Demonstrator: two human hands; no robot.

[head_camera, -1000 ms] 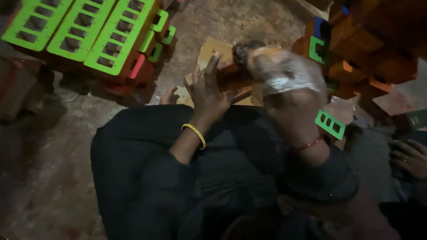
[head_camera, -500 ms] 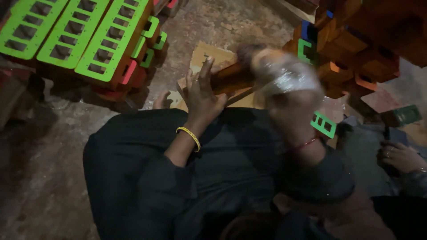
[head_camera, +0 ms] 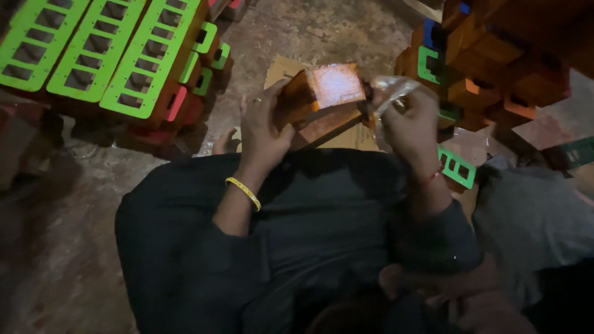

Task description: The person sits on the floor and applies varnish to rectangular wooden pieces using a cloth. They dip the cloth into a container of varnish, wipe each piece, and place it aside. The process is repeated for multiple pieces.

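Our left hand clamped the orange block above our lap, over cardboard. Our right hand, touching its right end, pinched clear plastic. Green frames lay far left.

left hand grips orange block | right hand holds clear plastic

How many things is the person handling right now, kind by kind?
Orange wooden box, gripped by the left hand: 1
Clear plastic wrap, held in the right hand: 1
Total: 2
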